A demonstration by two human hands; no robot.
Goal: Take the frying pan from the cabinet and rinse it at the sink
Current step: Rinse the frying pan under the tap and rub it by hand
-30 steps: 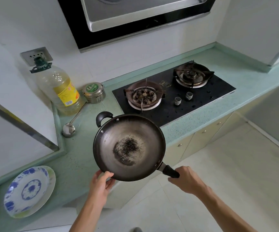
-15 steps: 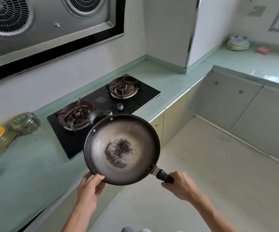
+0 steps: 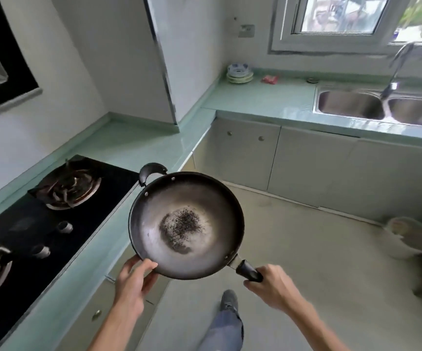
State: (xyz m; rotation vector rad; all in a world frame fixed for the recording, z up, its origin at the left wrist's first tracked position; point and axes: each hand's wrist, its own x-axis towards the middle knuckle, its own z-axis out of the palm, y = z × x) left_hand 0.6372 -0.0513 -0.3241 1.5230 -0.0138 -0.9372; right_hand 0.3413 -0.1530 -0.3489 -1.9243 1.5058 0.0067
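Note:
The dark frying pan (image 3: 187, 224) hangs level in mid-air over the floor, with burnt specks at its centre and a small loop handle on its far rim. My right hand (image 3: 272, 285) grips its black long handle at the lower right. My left hand (image 3: 134, 277) holds the near left rim, thumb on top and fingers beneath. The steel double sink (image 3: 351, 105) with its tall tap (image 3: 397, 62) sits in the green counter at the upper right, well away from the pan.
A black gas hob (image 3: 52, 211) lies in the green counter (image 3: 139, 145) to the left. Closed cabinet doors (image 3: 311, 168) run under the sink counter. Stacked plates (image 3: 239, 73) stand in the far corner. A pale bucket (image 3: 407, 239) stands on the floor at right. My leg (image 3: 226, 323) shows below.
The view has swung right from the hob towards the sink counter, which is now visible. The pan stays in both hands with the same grips.

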